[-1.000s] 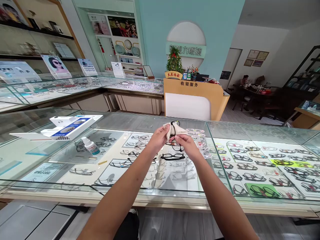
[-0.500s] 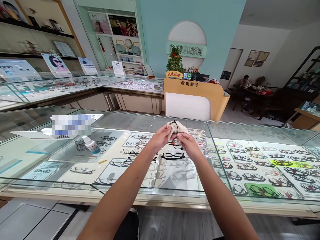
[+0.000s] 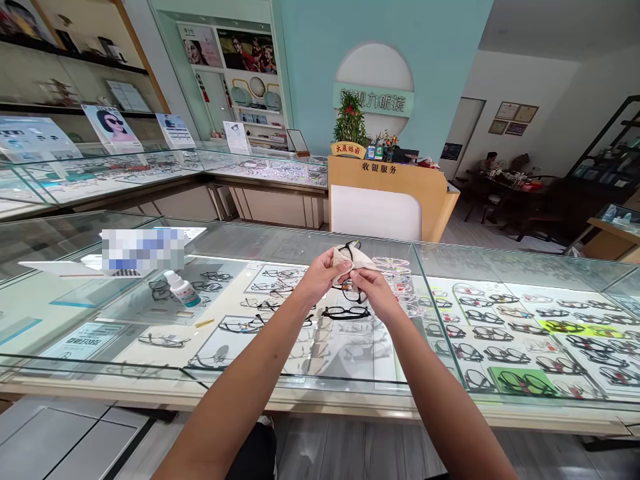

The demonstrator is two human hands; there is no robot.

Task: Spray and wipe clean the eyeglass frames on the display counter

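Above the glass counter, a pair of black-framed eyeglasses (image 3: 354, 292) is held between both hands, turned on end. A cream cloth (image 3: 363, 262) is folded about its upper part, with a bit of dark frame showing at the top. My left hand (image 3: 320, 272) is closed on the cloth and the eyeglasses within it, thumb pressed across. Fingers pinched, my right hand (image 3: 374, 288) grips the eyeglasses low, against the edge of the cloth. Just below lies another black pair of glasses (image 3: 346, 312).
A white spray bottle (image 3: 182, 289) stands to the left, before an open white box (image 3: 143, 253) with a blurred panel. Many frames (image 3: 505, 333) fill the glass display case (image 3: 300, 383). Beyond is a wooden cashier desk (image 3: 390, 172). A person (image 3: 490, 160) sits far right.
My left thumb has moved across the cloth toward the right, and the cloth has shifted on the eyeglasses. My right fingers have slid slightly left and down. The lower lens shows more.
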